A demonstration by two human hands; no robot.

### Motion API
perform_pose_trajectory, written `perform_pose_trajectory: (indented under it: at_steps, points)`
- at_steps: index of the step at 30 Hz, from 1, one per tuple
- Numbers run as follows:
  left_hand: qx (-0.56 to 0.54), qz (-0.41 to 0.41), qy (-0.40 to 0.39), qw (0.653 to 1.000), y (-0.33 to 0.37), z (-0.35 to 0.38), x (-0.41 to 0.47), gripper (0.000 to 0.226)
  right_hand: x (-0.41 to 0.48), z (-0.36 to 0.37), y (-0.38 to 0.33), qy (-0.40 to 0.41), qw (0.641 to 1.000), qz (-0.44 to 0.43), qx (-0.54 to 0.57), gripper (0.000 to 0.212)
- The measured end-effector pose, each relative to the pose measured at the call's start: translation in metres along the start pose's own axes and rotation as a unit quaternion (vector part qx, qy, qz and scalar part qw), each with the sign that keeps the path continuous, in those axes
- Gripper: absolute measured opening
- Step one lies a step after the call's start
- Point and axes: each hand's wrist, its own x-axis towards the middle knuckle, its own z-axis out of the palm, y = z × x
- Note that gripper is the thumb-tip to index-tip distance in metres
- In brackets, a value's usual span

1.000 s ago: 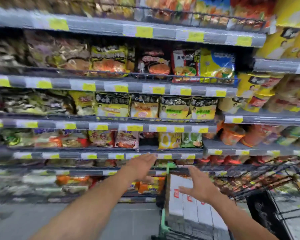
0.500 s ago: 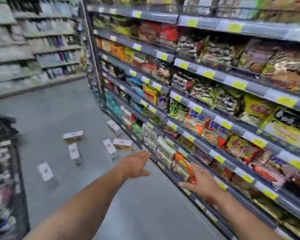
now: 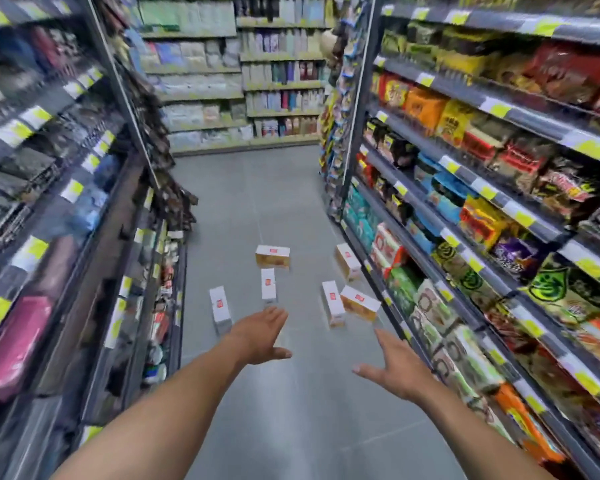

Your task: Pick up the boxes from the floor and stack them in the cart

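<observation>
Head view, only one camera. Boxes lie scattered on the floor (image 3: 291,393) ahead of and beyond both hands; we count six. Left hand (image 3: 260,336) is spread wide, palm inward, holding nothing; right hand (image 3: 392,365) likewise spread and bare.

Relative to the left grip: one box (image 3: 268,284) sits just past the fingertips, long axis running away from us; another (image 3: 220,308) lies to its outer side, same orientation. Beyond those, a box (image 3: 273,256) lies crosswise.

Relative to the right grip: two boxes, one lengthwise (image 3: 333,303) and one angled (image 3: 360,303), touch or nearly touch just beyond and inward of the fingers. A sixth (image 3: 347,262) sits farther out against the shelf base (image 3: 378,285).

Judgement: left grip is nearer a box; reach forward and down. Cart not in view.
</observation>
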Motion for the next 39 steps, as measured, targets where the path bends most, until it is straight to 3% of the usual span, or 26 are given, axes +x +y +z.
perform_pose_trajectory:
  at_steps: [5, 15, 30, 35, 39]
  points:
    - [-0.007, -0.016, -0.005, 1.000, -0.032, -0.006, 0.043, 0.095, 0.064, -0.017, -0.018, -0.006, 0.999, -0.034, -0.012, 0.100]
    - [-0.009, -0.043, -0.011, 0.999, -0.066, -0.059, 0.182, 0.094, 0.219, -0.066, 0.005, -0.031, 0.997, -0.061, 0.024, 0.095]
    - [-0.043, -0.019, -0.044, 0.998, -0.153, -0.079, 0.384, 0.101, 0.397, -0.121, 0.041, -0.034, 0.999, 0.010, 0.036, 0.070]
    - [-0.026, 0.021, -0.057, 0.998, -0.197, -0.094, 0.461, 0.095, 0.466, -0.130, 0.035, -0.022, 0.997, 0.055, 0.055, 0.056]
    - [-0.006, 0.065, -0.071, 0.995, -0.220, -0.106, 0.518, 0.091, 0.513, -0.125, 0.034, -0.029, 0.993, 0.091, 0.067, 0.056]
